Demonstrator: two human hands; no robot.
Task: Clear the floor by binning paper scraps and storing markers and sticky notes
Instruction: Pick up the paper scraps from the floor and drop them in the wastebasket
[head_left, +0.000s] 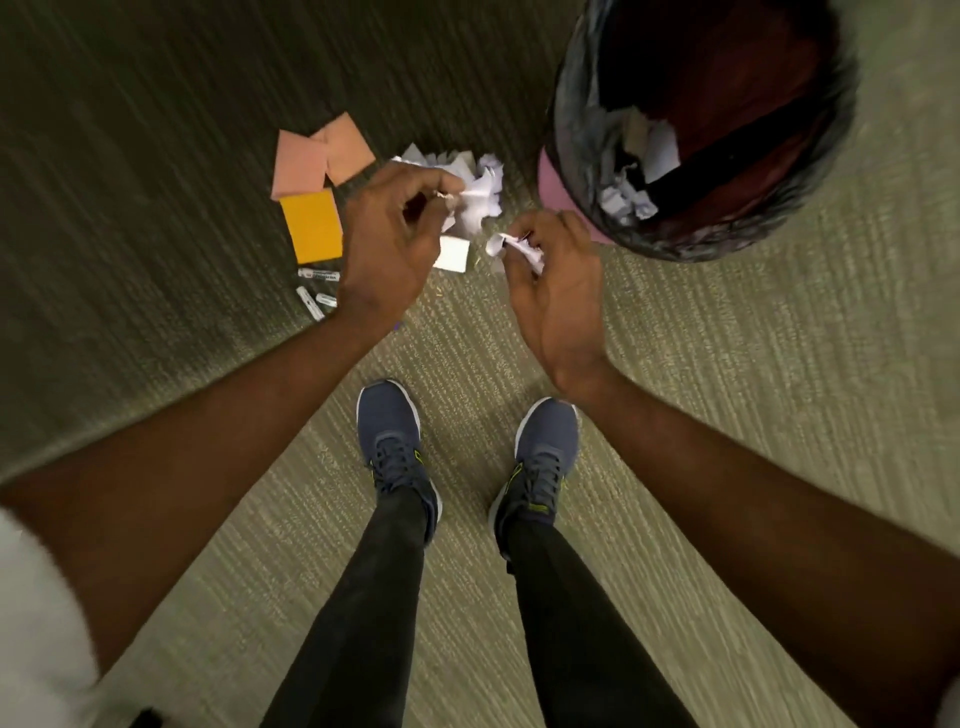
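My right hand (550, 275) held a crumpled paper scrap (511, 248). My left hand (387, 236) pinched paper from the white pile (475, 182) at twelve o'clock. The bin (696, 124) sat at one o'clock. I thought loose bits could slip from my fingers and fall beside it, near the sticky notes (311, 226) and markers (317, 291) at eleven.

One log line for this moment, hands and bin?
left hand: pinching scrap | right hand: holding crumpled paper | bin: holds scraps | markers: on floor

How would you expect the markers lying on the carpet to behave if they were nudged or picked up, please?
The markers look like rigid cylinders, so they would probably roll if nudged, though the carpet should slow them. They seem small and light, probably easy to pinch up.
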